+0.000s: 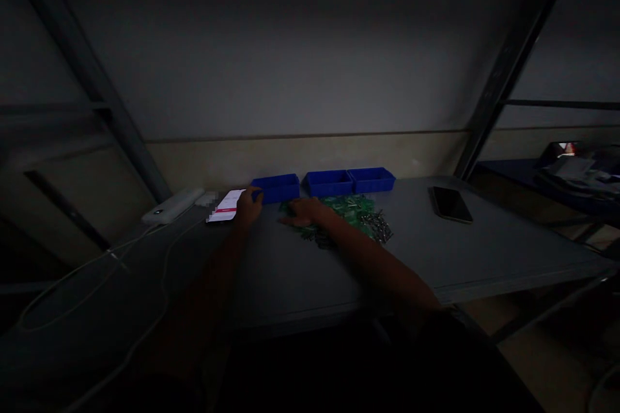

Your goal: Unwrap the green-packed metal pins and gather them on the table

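Observation:
In the dim head view, my left hand (248,207) is at the left end of a blue plastic bin (277,190), its fingers curled against the bin's edge. My right hand (306,210) lies over the left side of a pile of small green pieces (352,206), fingers stretched out and slightly blurred. Small metal pieces like screws (380,227) form the pile's right end. What lies under my right palm is hidden.
Two more blue bins, a middle one (329,182) and a right one (372,179), stand along the wall. A lit phone (225,208) lies left, by a white power bank (172,206) with cables. A dark phone (450,204) rests on the grey table (300,284) at right.

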Motion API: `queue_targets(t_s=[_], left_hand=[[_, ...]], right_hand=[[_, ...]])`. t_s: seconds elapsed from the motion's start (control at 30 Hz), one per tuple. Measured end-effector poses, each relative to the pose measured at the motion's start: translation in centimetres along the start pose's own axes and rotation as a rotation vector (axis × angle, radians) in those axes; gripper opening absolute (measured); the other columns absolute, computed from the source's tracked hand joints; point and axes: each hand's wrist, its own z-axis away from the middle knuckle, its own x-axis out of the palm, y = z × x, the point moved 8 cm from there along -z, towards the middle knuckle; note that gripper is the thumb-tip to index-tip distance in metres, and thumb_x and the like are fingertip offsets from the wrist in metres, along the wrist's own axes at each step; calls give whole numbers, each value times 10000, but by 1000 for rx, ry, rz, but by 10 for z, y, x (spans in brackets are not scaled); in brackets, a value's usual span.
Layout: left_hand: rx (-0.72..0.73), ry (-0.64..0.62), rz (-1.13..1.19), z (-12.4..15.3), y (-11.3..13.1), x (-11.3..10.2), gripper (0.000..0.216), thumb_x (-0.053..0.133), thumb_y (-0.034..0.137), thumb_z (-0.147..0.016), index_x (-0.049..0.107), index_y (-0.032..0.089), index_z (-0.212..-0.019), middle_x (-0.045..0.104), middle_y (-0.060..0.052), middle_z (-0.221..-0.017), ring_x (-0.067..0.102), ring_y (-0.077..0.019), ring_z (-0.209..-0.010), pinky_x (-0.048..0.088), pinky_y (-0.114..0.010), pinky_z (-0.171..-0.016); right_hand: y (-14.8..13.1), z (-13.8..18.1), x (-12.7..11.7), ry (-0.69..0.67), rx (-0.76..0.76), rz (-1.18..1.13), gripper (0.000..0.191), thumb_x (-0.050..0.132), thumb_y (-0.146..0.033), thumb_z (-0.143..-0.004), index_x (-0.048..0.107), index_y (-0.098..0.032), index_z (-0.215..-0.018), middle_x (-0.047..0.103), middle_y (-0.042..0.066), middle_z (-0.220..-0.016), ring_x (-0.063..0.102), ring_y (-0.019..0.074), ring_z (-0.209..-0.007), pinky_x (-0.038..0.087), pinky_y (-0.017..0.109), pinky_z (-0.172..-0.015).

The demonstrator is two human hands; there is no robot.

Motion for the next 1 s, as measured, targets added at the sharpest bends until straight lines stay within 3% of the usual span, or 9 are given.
queue_targets(t_s=[0.2, 0.27, 0.37, 0.43, 0.53, 0.67, 0.8, 0.9, 1.0], left_hand=[[-3, -108, -85, 2, 2, 11, 308, 506, 232, -780, 546, 172, -1079, 595, -136, -1158, 535, -259, -1124, 406, -409, -973], [0, -129, -152, 5, 2, 11, 425, 535, 232, -764, 494, 155, -1180, 546, -167, -1229, 502, -280, -1171, 403, -419, -978], [32, -51, -296, 12, 13, 3, 596, 563, 270, -756, 383, 136, -1309, 389, -224, -1378, 386, -350, -1273, 372, -500, -992], [121, -10, -383, 19, 34, 3, 636, 571, 278, -752, 358, 146, -1336, 274, -226, -1454, 267, -385, -1337, 323, -552, -1013], [343, -37, -434, 27, 81, 24, 553, 541, 283, -780, 420, 157, -1304, 239, -187, -1487, 158, -360, -1384, 247, -523, -1074], [464, -177, -438, 28, 127, 71, 552, 507, 334, -819, 411, 147, -1329, 347, -188, -1436, 321, -309, -1329, 283, -444, -1066], [466, -295, -499, 20, 136, 102, 446, 528, 316, -813, 518, 170, -1235, 503, -144, -1325, 404, -288, -1270, 307, -434, -1045], [476, -300, -494, 15, 130, 104, 328, 503, 268, -829, 591, 161, -1127, 552, -138, -1251, 450, -269, -1226, 365, -398, -1001], [432, -261, -487, 12, 120, 95, 300, 489, 233, -831, 605, 144, -1093, 480, -163, -1322, 494, -285, -1177, 411, -409, -949]], right_hand=[[15, 41, -26, 96, -55, -146, 534, 411, -630, -829, 592, -257, -1166, 490, 79, -1360, 366, 297, -1305, 202, 561, -1070], [47, 55, -48, 253, 17, -192, 519, 391, -580, -863, 536, -253, -1239, 458, 71, -1389, 285, 262, -1355, 196, 518, -1086], [120, 85, -76, 552, 331, -149, 526, 365, -530, -893, 476, -208, -1294, 434, 100, -1401, 303, 227, -1348, 241, 451, -1080], [158, 100, -76, 620, 496, -84, 539, 377, -520, -890, 459, -184, -1304, 419, 123, -1407, 276, 237, -1358, 230, 480, -1077], [183, 98, -59, 515, 554, -1, 655, 417, -592, -840, 392, -190, -1357, 369, 136, -1439, 238, 269, -1371, 187, 534, -1077], [185, 72, -42, 365, 517, 97, 710, 407, -616, -825, 320, -217, -1406, 331, 147, -1458, 236, 291, -1370, 137, 534, -1085], [184, 52, -41, 301, 474, 124, 645, 389, -493, -874, 290, -163, -1419, 350, 150, -1449, 321, 267, -1335, 208, 452, -1083], [177, 46, -41, 305, 430, 148, 569, 349, -427, -904, 301, -180, -1415, 356, 146, -1446, 399, 272, -1284, 282, 445, -1042], [165, 42, -40, 344, 404, 152, 524, 290, -414, -930, 310, -203, -1409, 358, 136, -1446, 410, 266, -1277, 294, 451, -1035]])
